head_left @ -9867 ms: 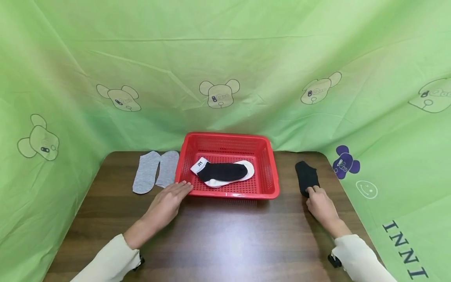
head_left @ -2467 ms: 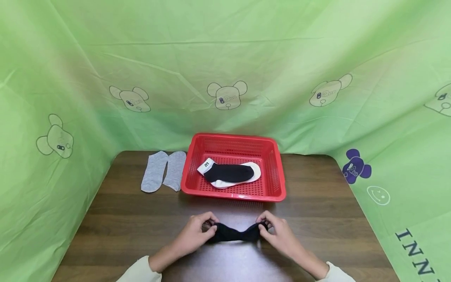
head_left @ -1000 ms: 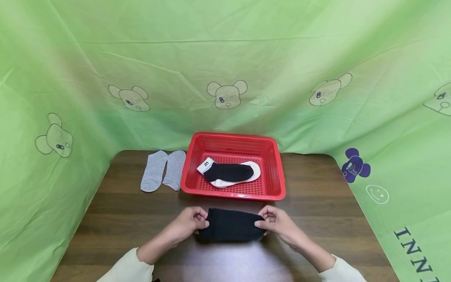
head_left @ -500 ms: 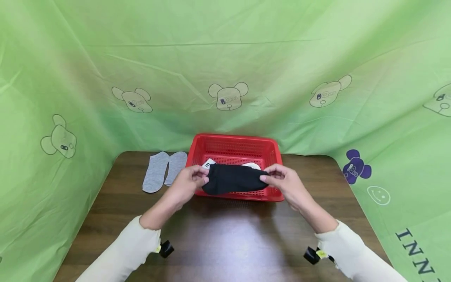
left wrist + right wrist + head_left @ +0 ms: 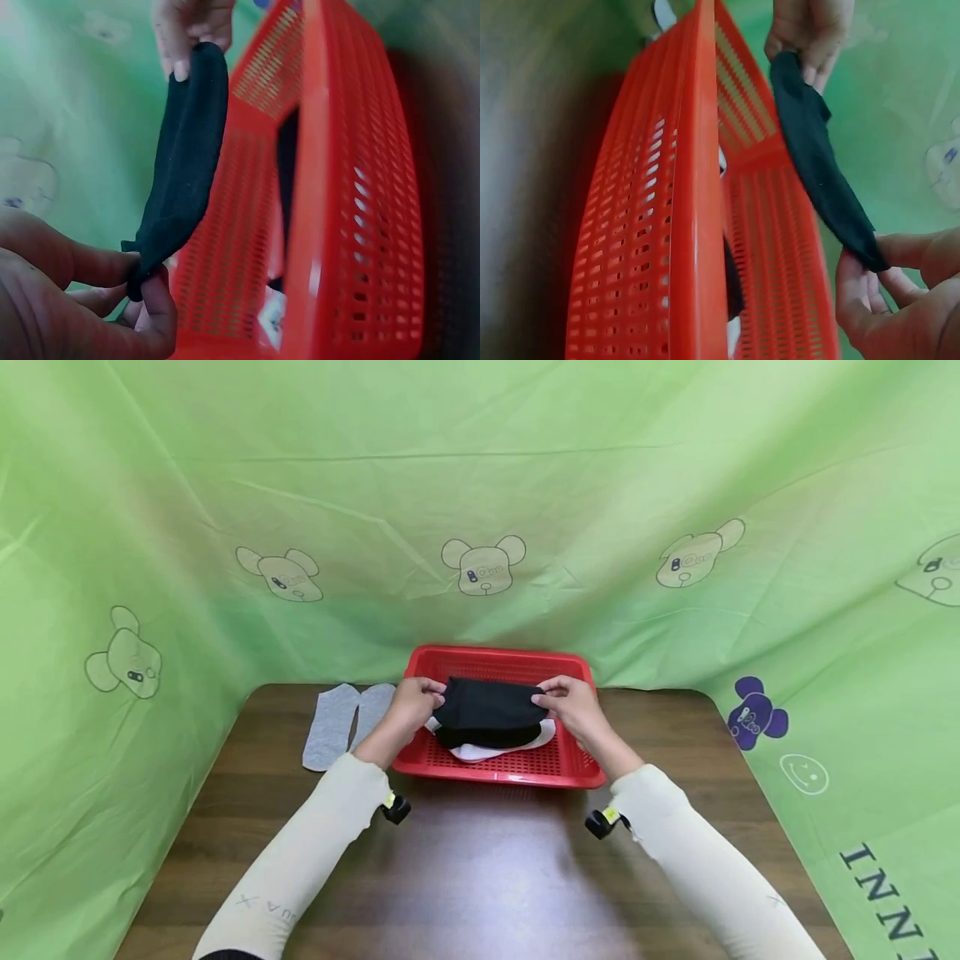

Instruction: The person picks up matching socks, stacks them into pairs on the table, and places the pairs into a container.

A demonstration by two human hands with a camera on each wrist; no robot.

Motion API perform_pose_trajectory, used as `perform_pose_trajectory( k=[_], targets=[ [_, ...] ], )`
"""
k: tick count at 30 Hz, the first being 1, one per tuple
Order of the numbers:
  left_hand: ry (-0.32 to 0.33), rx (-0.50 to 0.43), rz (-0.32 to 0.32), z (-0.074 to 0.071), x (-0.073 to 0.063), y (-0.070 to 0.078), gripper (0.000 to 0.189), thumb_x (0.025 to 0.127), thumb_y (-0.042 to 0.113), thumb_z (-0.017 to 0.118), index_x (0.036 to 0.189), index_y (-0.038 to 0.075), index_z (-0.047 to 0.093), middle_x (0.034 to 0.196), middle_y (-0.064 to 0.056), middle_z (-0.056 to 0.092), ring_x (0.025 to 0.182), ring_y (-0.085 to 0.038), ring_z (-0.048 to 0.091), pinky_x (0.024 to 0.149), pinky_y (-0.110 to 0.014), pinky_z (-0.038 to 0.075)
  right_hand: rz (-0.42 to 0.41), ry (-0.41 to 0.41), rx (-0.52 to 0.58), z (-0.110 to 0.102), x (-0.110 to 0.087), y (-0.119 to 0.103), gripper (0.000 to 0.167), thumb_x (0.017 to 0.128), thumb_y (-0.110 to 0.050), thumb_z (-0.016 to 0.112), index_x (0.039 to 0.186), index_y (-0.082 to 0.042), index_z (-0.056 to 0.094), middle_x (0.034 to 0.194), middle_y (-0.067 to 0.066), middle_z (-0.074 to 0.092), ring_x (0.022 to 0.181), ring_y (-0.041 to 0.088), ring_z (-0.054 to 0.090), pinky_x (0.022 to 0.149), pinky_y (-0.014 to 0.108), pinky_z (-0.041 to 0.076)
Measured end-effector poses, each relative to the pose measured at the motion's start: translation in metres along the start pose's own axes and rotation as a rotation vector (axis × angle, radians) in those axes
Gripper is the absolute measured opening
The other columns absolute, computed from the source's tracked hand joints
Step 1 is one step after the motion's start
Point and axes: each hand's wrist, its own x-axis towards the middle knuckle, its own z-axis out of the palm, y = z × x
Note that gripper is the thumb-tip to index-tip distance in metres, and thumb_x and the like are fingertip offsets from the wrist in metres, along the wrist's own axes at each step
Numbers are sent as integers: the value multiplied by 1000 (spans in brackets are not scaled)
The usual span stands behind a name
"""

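A black ankle sock [image 5: 491, 703] is stretched flat between both hands, over the red basket [image 5: 498, 778]. My left hand [image 5: 412, 703] pinches its left end, and my right hand [image 5: 573, 702] pinches the other. In the left wrist view the sock [image 5: 187, 150] hangs above the basket's inside, thumb and fingers clamped at its near end. From the right wrist the same sock [image 5: 821, 165] shows beyond the basket's rim. Beneath it in the basket lie another black sock [image 5: 495, 737] and a white sock [image 5: 480, 752], both partly covered by the held one.
Two grey socks [image 5: 330, 727] lie side by side on the wooden table [image 5: 480, 877], left of the basket. A green printed curtain [image 5: 480, 485] hangs close behind the table and along both sides. Each wrist carries a small black camera [image 5: 396, 810].
The black sock was picked up from the table's right side, brought to the front middle, stretched by both hands, then carried forward over the basket. The grey socks have stayed put.
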Motion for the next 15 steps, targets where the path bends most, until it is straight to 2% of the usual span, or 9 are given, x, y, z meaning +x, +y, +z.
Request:
perform_pose_trajectory(
  k=[3, 6, 9, 11, 13, 15],
  targets=[
    [24, 73, -16, 7, 12, -11, 29, 93, -5, 55, 118, -3, 71, 113, -22, 68, 78, -20, 56, 62, -24, 46, 55, 1, -53, 7, 12, 6, 26, 95, -3, 66, 118, 7, 64, 93, 5, 66, 77, 10, 63, 81, 31, 61],
    [43, 169, -31, 13, 20, -20, 29, 91, -6, 56, 114, -2, 73, 114, -22, 68, 75, -21, 56, 58, -23, 47, 101, 10, -129, 11, 21, 13, 24, 94, -2, 64, 117, 5, 66, 99, 8, 65, 75, 13, 63, 87, 39, 60],
    [56, 277, -17, 21, 26, -27, 28, 88, -4, 59, 110, 0, 76, 116, -20, 71, 89, -25, 63, 65, -25, 49, 88, 45, -251, 15, 29, 22, 20, 92, -2, 66, 111, 4, 69, 93, 11, 66, 66, 13, 60, 75, 34, 59],
    [56, 326, -2, 26, 29, -30, 28, 88, -2, 59, 109, 1, 77, 115, -19, 73, 99, -29, 67, 72, -28, 53, 46, 68, -368, 17, 34, 26, 18, 89, -3, 70, 106, 2, 72, 89, 12, 69, 64, 15, 59, 68, 30, 55],
    [66, 366, 23, 31, 31, -33, 28, 86, -2, 58, 107, 1, 77, 112, -17, 75, 104, -31, 68, 79, -31, 55, -4, 79, -490, 20, 37, 31, 16, 87, -4, 73, 101, 1, 73, 88, 14, 72, 69, 18, 61, 68, 30, 52],
    [78, 400, 52, 35, 32, -37, 27, 86, -2, 57, 104, 0, 77, 107, -16, 76, 102, -32, 69, 81, -34, 57, -45, 78, -592, 23, 39, 36, 15, 86, -6, 75, 99, 1, 73, 92, 15, 74, 79, 24, 66, 75, 34, 54]
  ],
)
